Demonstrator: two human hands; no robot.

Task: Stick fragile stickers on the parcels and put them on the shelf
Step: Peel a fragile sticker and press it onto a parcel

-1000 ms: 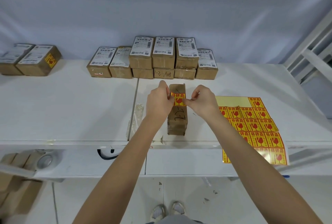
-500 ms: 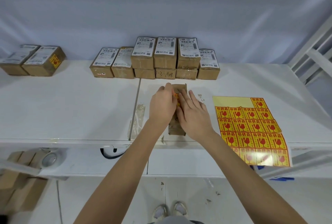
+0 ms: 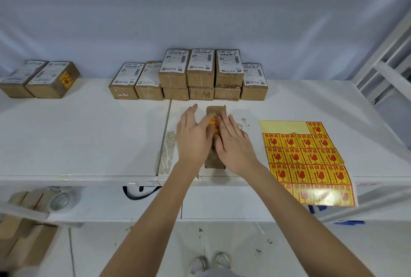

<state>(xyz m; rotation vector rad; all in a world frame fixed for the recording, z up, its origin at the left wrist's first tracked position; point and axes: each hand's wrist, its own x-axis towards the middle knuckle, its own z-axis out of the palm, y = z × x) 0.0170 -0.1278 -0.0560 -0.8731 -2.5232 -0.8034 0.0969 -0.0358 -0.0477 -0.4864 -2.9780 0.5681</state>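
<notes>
Two flat hands, left hand and right hand, press the sticker onto the parcel at table centre, neither grip curled. Risk: uneven pressure creases it; sheet at 3 o'clock.

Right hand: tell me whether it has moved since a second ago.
Yes. The right hand went from pinching the sticker to lying flat on the parcel.

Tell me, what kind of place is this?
Probably a parcel packing room. Cardboard parcels with shipping labels sit stacked on a white table, beside a sheet of fragile stickers.
</notes>
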